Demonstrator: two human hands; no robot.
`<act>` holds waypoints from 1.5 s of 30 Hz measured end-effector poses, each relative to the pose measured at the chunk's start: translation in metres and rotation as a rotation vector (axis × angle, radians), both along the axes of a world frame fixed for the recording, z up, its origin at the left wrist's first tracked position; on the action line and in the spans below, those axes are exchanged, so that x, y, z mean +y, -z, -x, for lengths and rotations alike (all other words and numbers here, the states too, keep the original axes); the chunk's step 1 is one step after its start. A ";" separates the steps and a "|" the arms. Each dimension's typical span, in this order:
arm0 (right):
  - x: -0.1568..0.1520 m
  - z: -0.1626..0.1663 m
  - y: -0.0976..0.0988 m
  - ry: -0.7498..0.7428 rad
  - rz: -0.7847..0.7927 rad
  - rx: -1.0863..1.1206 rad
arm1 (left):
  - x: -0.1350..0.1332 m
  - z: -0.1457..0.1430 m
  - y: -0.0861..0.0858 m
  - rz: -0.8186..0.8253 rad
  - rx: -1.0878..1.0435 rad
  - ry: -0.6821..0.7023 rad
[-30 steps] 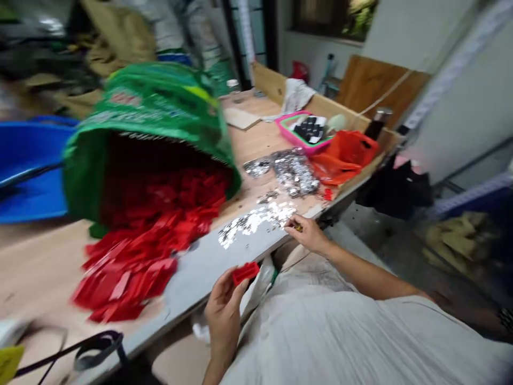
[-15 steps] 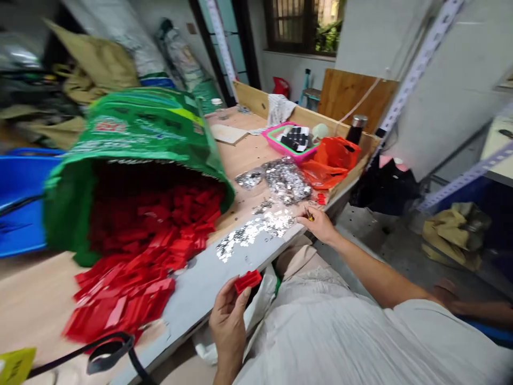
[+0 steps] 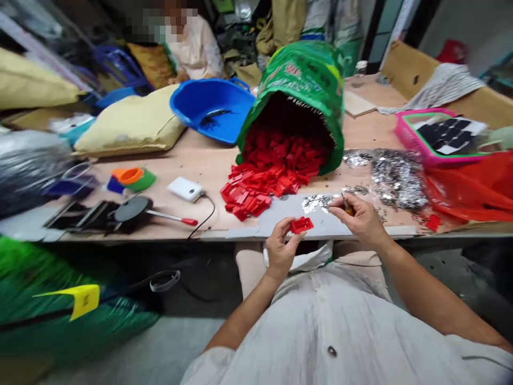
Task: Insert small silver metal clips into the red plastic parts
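Note:
Between the fingertips of my left hand [image 3: 281,247] is a small red plastic part [image 3: 301,225] with a hollow face turned up, held over the table's front edge. My right hand [image 3: 360,220] is closed around a thin pointed tool with a yellowish handle [image 3: 348,205], its tip up. Whether those fingertips also pinch a small metal piece, I cannot make out. Just behind the hands, small shiny metal pieces [image 3: 316,202] lie spread on a grey board [image 3: 276,213]. A heap of red plastic parts [image 3: 256,190] spills from a green woven sack [image 3: 302,69] lying on its side.
Right of the hands are a bag of shiny metal pieces [image 3: 396,179], a red plastic bag [image 3: 476,182] and a pink basket [image 3: 406,136]. Leftward are a white power bank [image 3: 185,189], a lever-handled device [image 3: 134,209] and a blue basin [image 3: 188,104]. Another person [image 3: 196,48] sits behind.
The view has swung left, bringing the left end of the table and another person into sight. My right hand has lifted off the metal pieces and is nearer my left hand, which still holds the red part.

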State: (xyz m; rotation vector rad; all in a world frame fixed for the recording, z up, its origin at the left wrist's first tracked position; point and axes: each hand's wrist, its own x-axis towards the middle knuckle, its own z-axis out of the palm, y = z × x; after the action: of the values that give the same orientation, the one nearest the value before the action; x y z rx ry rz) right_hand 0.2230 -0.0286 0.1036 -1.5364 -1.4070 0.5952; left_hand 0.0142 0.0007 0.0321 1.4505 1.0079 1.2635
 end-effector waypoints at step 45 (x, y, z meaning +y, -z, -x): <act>-0.005 0.008 0.053 -0.301 0.218 0.131 | -0.022 -0.005 -0.013 -0.482 0.272 0.001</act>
State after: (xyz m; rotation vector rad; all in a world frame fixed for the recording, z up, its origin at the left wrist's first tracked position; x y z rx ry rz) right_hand 0.2148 -0.0334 0.0503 -1.4312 -1.5220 1.0432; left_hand 0.0196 -0.0216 0.0449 2.0350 0.9102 1.3949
